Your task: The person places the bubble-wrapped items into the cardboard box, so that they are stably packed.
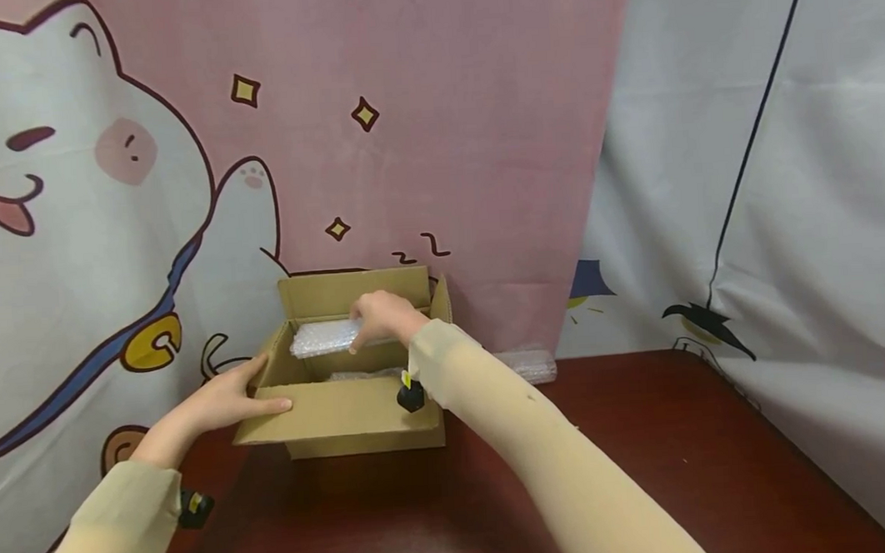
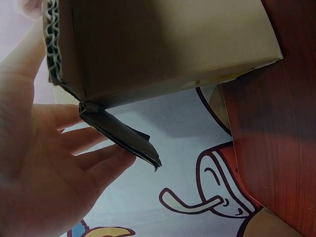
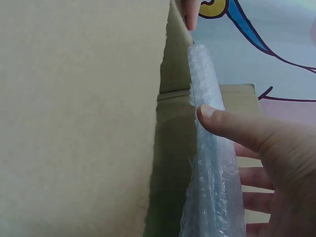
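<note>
An open cardboard box (image 1: pixel 344 411) stands on the table, its flaps folded outward. At its front left corner my left hand (image 1: pixel 227 396) grips the cardboard, thumb over the front flap (image 1: pixel 344 403) and fingers along the left side flap (image 2: pixel 121 131). My right hand (image 1: pixel 386 317) holds a flat bubble-wrapped package (image 1: pixel 325 338) at the box opening, thumb on one face and fingers (image 3: pixel 256 177) on the other. The wrap (image 3: pixel 210 148) hides what is inside it. More bubble wrap (image 1: pixel 365 374) shows lower in the box, partly hidden by the front flap.
Another bubble-wrapped bundle (image 1: pixel 530 365) lies on the dark red table (image 1: pixel 647 449) to the right of the box, partly behind my right arm. A printed cloth (image 1: pixel 480 141) hangs close behind the box and along the table's sides.
</note>
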`<state>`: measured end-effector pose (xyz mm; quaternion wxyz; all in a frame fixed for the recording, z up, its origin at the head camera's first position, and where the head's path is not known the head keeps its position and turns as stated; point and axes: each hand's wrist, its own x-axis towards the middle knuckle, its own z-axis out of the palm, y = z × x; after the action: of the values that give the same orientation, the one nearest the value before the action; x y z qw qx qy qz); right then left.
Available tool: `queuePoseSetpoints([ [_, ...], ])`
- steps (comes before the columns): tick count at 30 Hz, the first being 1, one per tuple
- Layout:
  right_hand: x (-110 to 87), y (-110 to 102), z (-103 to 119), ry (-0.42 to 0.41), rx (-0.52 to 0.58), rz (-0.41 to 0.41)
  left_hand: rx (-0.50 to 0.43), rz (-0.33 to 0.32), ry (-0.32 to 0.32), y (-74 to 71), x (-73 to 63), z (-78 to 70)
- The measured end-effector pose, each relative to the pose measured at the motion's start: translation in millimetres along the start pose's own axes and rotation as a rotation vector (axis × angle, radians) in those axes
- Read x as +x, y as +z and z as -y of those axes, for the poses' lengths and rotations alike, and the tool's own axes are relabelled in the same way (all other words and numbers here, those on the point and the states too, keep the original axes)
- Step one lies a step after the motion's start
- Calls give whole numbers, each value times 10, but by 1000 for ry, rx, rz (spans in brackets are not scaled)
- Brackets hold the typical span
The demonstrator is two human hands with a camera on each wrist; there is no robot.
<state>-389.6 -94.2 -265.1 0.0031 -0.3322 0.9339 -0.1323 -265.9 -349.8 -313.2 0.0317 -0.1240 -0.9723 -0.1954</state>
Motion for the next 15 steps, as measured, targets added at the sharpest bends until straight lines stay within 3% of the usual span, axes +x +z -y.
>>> queuePoseSetpoints([
  [15,81,149,-123,32,-14,-3,10,-4,-4,12,10,15],
])
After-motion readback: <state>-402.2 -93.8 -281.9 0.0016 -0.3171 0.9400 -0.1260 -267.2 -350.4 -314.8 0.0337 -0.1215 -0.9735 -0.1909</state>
